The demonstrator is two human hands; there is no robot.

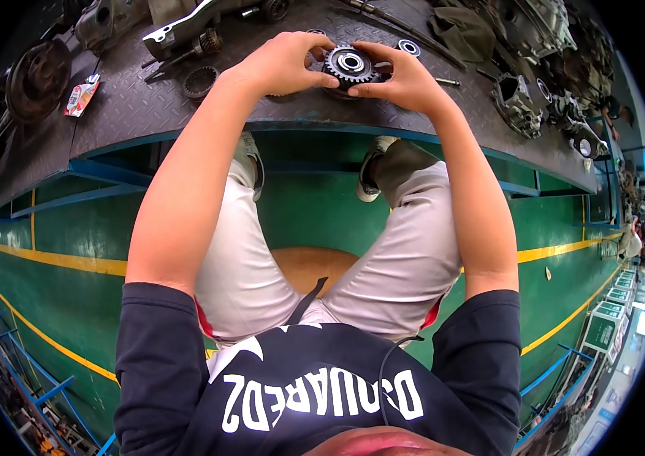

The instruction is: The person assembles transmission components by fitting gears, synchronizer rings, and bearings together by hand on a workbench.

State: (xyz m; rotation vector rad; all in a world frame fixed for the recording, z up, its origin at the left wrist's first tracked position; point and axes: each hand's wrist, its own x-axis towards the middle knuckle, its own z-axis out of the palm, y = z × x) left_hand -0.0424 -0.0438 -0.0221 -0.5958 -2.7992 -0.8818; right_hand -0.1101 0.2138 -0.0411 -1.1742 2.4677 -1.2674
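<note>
Between my two hands is a dark toothed gear (352,64) with a bright ring-shaped bearing at its centre, just over the near part of the metal workbench. My left hand (289,64) grips its left side, thumb at the near edge and fingers curled round the far side. From the other side my right hand (400,74) holds it, thumb low at the near edge and fingers behind. Whether the gear's underside rests on the bench is hidden. A small bearing ring (409,47) lies right of the gear, and a dark toothed ring (201,81) lies left of my left wrist.
The tread-plate bench (132,99) carries a gear shaft (202,44), a long rod (406,30), a dark cloth (462,33) and a cast metal housing (518,102). At the left are a large rusty drum (37,80) and a red-and-white packet (81,96).
</note>
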